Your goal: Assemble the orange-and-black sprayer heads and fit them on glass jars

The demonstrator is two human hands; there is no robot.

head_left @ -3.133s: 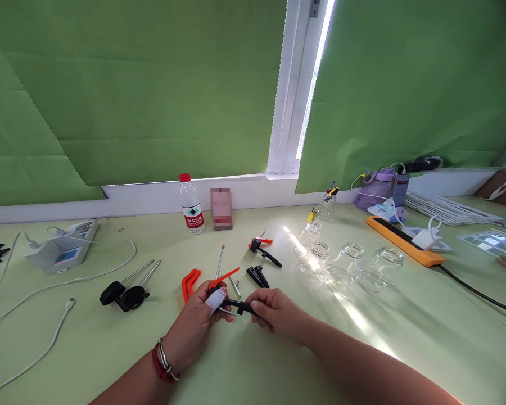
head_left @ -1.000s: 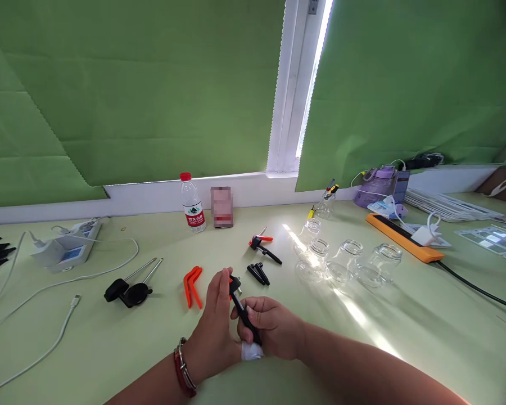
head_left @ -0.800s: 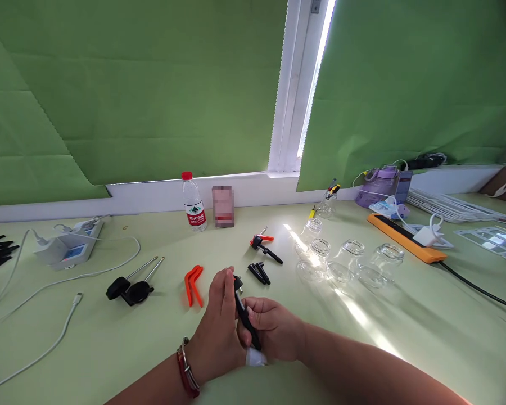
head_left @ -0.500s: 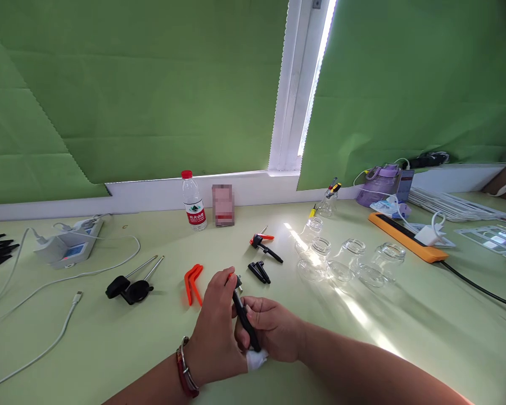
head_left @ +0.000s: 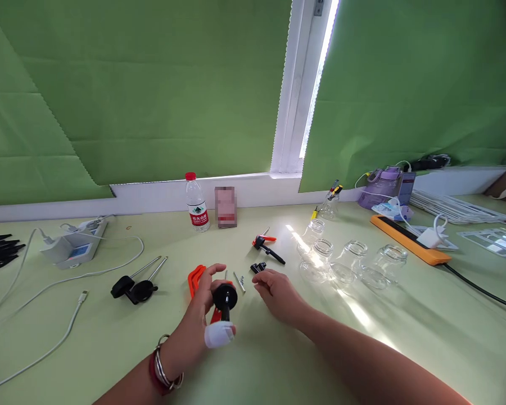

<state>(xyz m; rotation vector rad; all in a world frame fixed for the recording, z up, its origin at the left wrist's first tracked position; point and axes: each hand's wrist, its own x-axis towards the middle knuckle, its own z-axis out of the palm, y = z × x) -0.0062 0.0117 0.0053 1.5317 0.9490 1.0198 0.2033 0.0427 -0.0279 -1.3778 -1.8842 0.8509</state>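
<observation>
My left hand (head_left: 198, 320), thumb bandaged in white, is closed on a small tool (head_left: 224, 296) with a round black end and an orange lever under it. My right hand (head_left: 278, 293) has let go and hovers open just right of it, fingers toward loose metal pins (head_left: 238, 281) and black handle pieces (head_left: 258, 267) on the green table (head_left: 405, 337). Two orange levers (head_left: 193, 278) lie behind my left hand. An assembled black and orange tool (head_left: 266, 247) lies farther back.
Two black-knobbed metal rods (head_left: 137, 284) lie to the left, with white cables (head_left: 67, 278) and a charger box (head_left: 73, 247). A water bottle (head_left: 197, 202) stands by the wall. Several glass jars (head_left: 349, 264) sit right of centre, then an orange power strip (head_left: 409, 239).
My right hand released the black tool and moved right toward the loose parts. My left hand turned the tool so its round black end faces me.
</observation>
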